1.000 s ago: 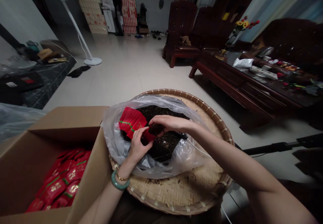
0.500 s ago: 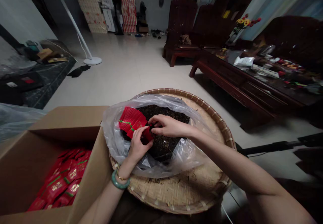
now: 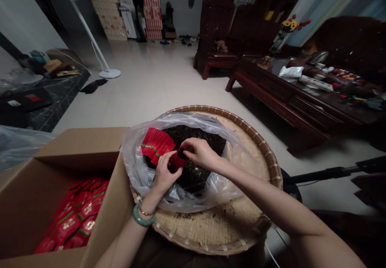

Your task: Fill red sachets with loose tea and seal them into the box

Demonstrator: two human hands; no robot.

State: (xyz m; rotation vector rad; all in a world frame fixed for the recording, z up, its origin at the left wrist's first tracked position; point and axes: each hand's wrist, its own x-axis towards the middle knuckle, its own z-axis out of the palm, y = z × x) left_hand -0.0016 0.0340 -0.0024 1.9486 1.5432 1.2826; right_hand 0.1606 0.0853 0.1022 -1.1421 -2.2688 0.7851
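Right fingertips: the right hand (image 3: 200,154) curls its fingers and thumb towards each other at the upper right end of a small, glossy red packet (image 3: 178,161); whether they pinch its edge or some contents cannot be told, as a dark patch there hides the detail.
Packet underside: out of sight, and the left hand (image 3: 164,174) covers part of the near side.
Bag bottom: buried under a heap of dark brown, shredded dried leaf (image 3: 197,173), whose middle is partly screened by both hands.
Box depth: the near part of the open brown cardboard box (image 3: 106,203) is cut off by the bottom edge, and its far inner corner sinks into shadow.
Fan head: the white pedestal fan (image 3: 90,34) on the floor beyond loses its top to the upper edge.
Held packet: plain bright red where visible, tilted, over the leaf heap and just beside a fanned row of flat red packets with green bands (image 3: 157,145).
Left grip: thumb and fingers pinch the packet from its near left side.
Filled-looking packets: plump red packets with green bands and pale gold print (image 3: 70,221) lie jumbled in the box.
Bag and tray: the crumpled translucent plastic bag (image 3: 193,207) sits open on a round woven bamboo tray (image 3: 211,233).
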